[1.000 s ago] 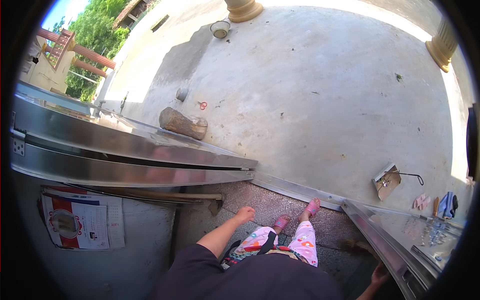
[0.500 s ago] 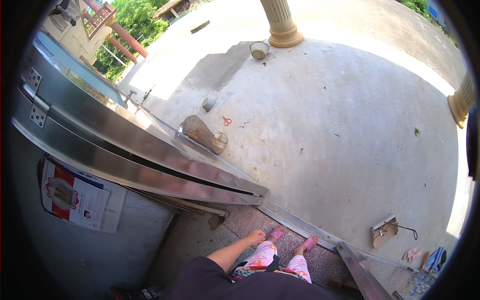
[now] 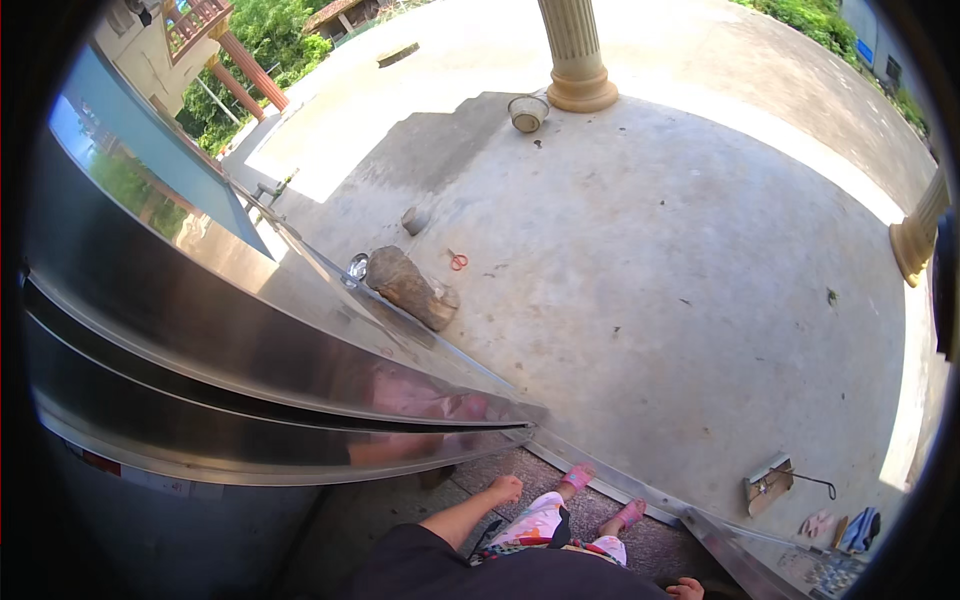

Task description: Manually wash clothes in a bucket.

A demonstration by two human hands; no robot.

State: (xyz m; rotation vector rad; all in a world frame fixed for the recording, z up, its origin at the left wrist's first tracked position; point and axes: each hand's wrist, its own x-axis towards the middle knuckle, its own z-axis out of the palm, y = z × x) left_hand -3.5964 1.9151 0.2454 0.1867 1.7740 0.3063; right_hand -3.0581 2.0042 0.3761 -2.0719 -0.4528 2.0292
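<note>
My left hand (image 3: 507, 488) hangs by my left thigh with its fingers curled closed, and I see nothing in it. It is nearest to the metal door frame (image 3: 470, 445) and the doorway threshold (image 3: 600, 484). My right hand (image 3: 685, 588) shows only in part at the lower edge, beside my dark shirt. Its fingers are curled, and what lies inside them, if anything, is hidden. My feet, in pink slippers (image 3: 578, 476), stand at the threshold on speckled flooring.
A wood log (image 3: 410, 287) lies outside the door, with red-handled scissors (image 3: 458, 262) and a small pot (image 3: 412, 221) near it. A bucket (image 3: 528, 114) stands by a fluted column (image 3: 580, 80). A metal dustpan (image 3: 768, 483) and slippers (image 3: 858, 530) are at the right.
I have shifted at the threshold, and the door frame now covers the wall calendar. My right hand has come into view at the lower edge. My left hand stays closed.
</note>
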